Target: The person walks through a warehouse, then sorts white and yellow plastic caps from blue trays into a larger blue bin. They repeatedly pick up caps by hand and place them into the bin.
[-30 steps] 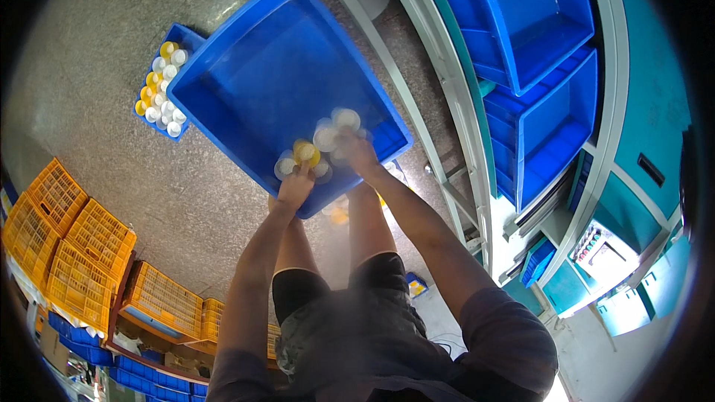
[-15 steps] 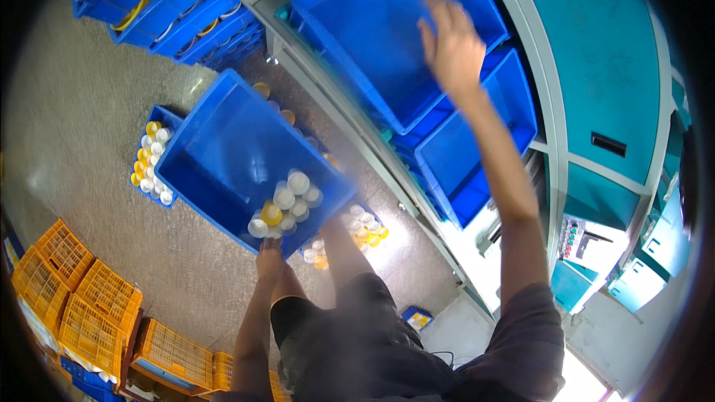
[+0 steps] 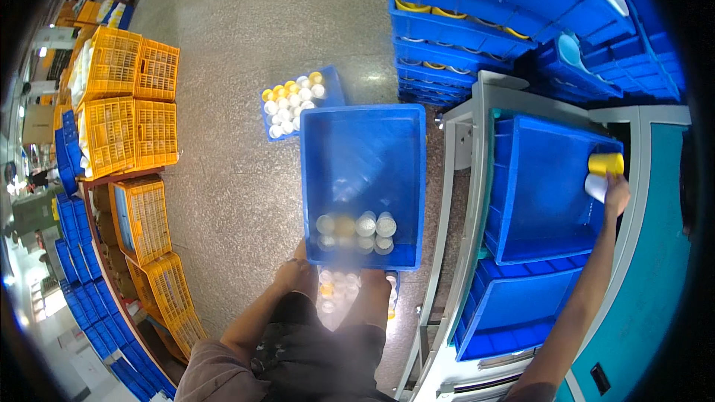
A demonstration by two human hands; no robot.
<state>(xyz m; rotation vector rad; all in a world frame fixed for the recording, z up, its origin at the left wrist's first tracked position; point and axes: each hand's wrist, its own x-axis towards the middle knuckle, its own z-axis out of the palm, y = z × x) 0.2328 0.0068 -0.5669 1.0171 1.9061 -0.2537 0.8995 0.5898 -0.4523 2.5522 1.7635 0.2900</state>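
Note:
My left hand (image 3: 296, 272) holds a wide blue tray (image 3: 363, 134) by its near left corner, the fingers partly hidden behind the rim. At the near end of this tray stand several white cups (image 3: 386, 224) and a blurred yellow one (image 3: 342, 225). Stretched out far to the right, my right hand (image 3: 617, 195) is closed at a white cup (image 3: 596, 187). That cup lies on its side by the right wall of a second blue tray (image 3: 540, 179), which sits on the machine. A yellow cup (image 3: 605, 164) lies against it, close to my fingertips.
Another blue tray (image 3: 521, 313) sits nearer on the machine, inside its grey frame (image 3: 456, 179). Blue crates (image 3: 462, 37) are stacked at the far right. A blue box of white and yellow cups (image 3: 328, 89) rests on the floor. Orange crates (image 3: 119, 134) line the left side.
My view has swung to the right side's trays straightening up. My right hand has gone from above the machine's tray to the white cup. My left hand keeps its hold on the tray.

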